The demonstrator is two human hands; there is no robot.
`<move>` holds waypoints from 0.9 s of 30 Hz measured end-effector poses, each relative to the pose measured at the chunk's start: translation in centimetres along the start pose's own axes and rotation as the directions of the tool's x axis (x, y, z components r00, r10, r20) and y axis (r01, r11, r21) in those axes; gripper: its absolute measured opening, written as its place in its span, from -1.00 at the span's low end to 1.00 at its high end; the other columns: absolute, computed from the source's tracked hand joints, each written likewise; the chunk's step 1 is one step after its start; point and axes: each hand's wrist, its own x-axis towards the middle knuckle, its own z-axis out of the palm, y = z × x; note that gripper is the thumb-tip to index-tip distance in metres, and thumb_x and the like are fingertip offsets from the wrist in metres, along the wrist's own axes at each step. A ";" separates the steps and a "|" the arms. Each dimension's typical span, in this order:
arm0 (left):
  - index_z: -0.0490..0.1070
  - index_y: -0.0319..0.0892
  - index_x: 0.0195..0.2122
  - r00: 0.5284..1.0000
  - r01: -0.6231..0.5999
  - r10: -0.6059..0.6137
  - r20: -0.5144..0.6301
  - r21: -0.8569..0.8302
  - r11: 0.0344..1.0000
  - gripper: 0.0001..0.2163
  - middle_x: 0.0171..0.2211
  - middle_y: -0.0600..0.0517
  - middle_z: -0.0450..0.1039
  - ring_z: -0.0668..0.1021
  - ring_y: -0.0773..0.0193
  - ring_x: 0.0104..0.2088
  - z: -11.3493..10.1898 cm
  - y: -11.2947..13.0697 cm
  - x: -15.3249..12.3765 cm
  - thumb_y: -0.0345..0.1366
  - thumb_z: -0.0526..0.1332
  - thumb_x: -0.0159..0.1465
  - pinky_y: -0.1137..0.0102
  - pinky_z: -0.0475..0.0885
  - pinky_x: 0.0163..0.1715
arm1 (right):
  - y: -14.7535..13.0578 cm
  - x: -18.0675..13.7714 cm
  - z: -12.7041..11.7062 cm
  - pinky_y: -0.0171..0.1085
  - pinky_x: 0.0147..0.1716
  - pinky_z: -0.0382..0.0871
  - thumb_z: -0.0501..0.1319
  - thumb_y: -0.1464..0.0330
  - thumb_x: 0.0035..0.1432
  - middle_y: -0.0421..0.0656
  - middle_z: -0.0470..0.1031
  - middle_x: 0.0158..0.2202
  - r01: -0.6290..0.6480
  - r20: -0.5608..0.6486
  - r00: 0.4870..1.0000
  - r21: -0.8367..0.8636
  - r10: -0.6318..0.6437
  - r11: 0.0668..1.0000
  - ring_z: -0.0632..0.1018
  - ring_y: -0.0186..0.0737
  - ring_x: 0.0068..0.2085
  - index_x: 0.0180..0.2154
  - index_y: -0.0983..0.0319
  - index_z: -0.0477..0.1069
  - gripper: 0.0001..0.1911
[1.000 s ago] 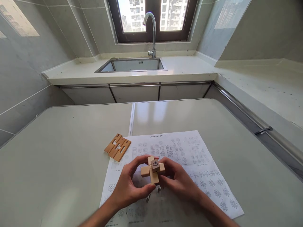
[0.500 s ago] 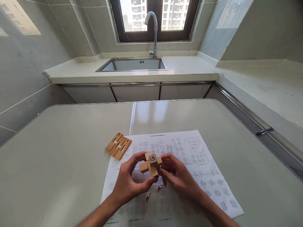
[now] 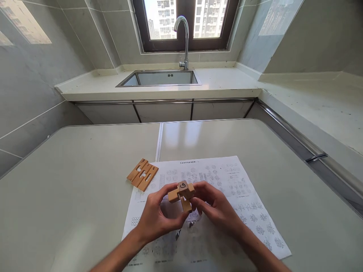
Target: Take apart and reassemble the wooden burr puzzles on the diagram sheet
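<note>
Since a second ago, you've tilted the wooden cross puzzle [image 3: 182,195] farther away. Your left hand [image 3: 155,219] and right hand [image 3: 216,208] grasp it; its marked end faces up, one bar points near.

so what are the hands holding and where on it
Both hands hold the wooden cross puzzle above the printed sheet: left hand fingers at its left arm and underside, right hand fingers on its right side.

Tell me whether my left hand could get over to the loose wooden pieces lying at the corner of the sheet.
Probably yes. The loose wooden pieces lie on the table up and left of the left hand, with nothing between them. But that hand grips the wooden puzzle with the right hand.
</note>
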 end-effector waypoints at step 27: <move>0.31 -0.14 0.27 0.976 -0.194 0.218 0.027 0.571 0.797 -0.38 0.24 -0.23 0.40 0.37 -0.21 0.31 -0.7 -2.7 0.8 -0.01 0.44 0.29 -0.16 0.41 0.26 | 0.8 0.1 -0.3 -0.07 -0.12 0.53 0.28 0.08 0.41 -0.06 0.64 -0.12 0.017 -0.248 0.967 -0.195 -0.066 0.981 0.59 -0.07 -0.16 0.02 0.15 0.49 -0.68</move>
